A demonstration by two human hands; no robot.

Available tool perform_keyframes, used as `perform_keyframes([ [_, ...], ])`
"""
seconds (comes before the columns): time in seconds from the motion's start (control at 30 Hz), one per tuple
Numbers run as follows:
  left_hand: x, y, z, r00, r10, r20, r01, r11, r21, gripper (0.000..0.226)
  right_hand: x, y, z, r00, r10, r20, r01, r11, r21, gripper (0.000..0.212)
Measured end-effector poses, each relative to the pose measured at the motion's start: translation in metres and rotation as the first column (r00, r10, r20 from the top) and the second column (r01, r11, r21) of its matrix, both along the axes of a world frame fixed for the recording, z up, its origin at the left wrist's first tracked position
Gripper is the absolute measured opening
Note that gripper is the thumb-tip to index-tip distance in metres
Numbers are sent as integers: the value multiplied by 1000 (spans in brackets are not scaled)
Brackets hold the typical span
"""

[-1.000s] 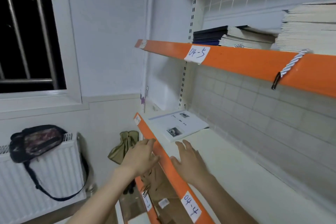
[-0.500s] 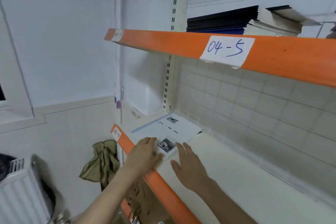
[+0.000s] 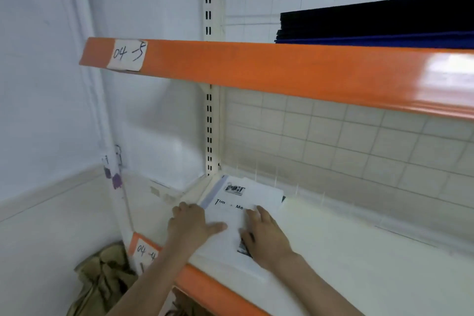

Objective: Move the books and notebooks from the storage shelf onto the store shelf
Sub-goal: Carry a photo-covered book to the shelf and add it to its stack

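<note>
Below, both hands on a white booklet (image 3: 241, 215) lying flat in the far left corner of the lower shelf (image 3: 359, 264), against the slotted upright (image 3: 209, 120) and the wire-grid back panel (image 3: 346, 141). Left hand (image 3: 191, 226): fingers at the booklet's left edge, thumb laid across the cover; grip not closed, whether the fingertips curl under the edge cannot be told. Right hand (image 3: 266, 233): flat on the cover, fingers spread, pinching nothing. Above, on the upper shelf (image 3: 282, 69) labelled 04-5, a stack of dark notebooks (image 3: 372, 23), well apart from the hands. Lower left, a label reading 04-4 (image 3: 146, 251) on the orange shelf lip, and an olive cloth bundle (image 3: 102, 279) beneath. Likely risks: thin, limp cover, so a one-sided lift may bend or fan the pages; a flat palm with no pinch may slide only the top sheet; the booklet's far corner, seemingly tucked close to the grid and upright, may snag on being drawn out. Compared with half a second earlier: view closer and turned left, left hand shifted from the orange lip up to the booklet's left edge, right hand advanced from the bare shelf onto the cover, now hiding the lower printed picture.
</note>
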State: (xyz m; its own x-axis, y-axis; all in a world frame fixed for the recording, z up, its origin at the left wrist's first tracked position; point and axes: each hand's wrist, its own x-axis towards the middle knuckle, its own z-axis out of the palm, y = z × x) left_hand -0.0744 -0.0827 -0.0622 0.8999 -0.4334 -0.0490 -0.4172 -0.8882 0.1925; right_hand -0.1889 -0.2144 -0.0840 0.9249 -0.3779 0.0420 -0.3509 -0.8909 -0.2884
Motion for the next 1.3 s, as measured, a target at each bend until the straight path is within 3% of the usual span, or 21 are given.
perform_keyframes([
  [0.13,11,2,-2,998,-52,-40,50,998,-44,87,14,14,-12,996,-86,-8,85,994,-64,100],
  [0.27,9,3,-6,991,-102,81,101,995,16,89,20,19,-16,989,-144,29,147,985,-93,105],
  [0.37,14,0,-8,981,-135,142,132,991,32,85,21,19,-21,985,-169,32,171,982,-78,131],
  [0.43,19,-2,-8,975,-152,162,146,988,49,89,21,19,-23,982,-187,34,189,979,-76,134],
  [0.57,22,-2,-14,972,-176,156,180,984,-7,84,20,21,-25,978,-200,61,205,974,-92,130],
  [0.73,20,0,-19,983,-150,107,162,980,-116,77,20,26,-24,976,-205,71,211,973,-99,97],
  [0.9,22,1,-18,963,-177,203,196,977,-78,81,19,25,-26,977,-204,59,208,973,-94,97],
  [1.0,24,0,-11,972,-193,135,213,964,-157,82,17,25,-27,978,-200,58,205,973,-103,106],
  [1.07,23,-2,-7,974,-223,47,227,932,-283,76,16,26,-26,978,-201,49,205,972,-113,97],
  [1.17,22,0,-3,955,-292,49,283,849,-447,48,14,25,-27,977,-192,96,200,977,-76,90],
  [1.23,29,5,0,941,-339,16,285,761,-582,34,11,23,-24,946,-227,230,218,974,62,76],
  [1.3,35,11,3,917,-394,-67,229,655,-720,29,9,16,-19,857,-346,381,280,935,218,71],
])
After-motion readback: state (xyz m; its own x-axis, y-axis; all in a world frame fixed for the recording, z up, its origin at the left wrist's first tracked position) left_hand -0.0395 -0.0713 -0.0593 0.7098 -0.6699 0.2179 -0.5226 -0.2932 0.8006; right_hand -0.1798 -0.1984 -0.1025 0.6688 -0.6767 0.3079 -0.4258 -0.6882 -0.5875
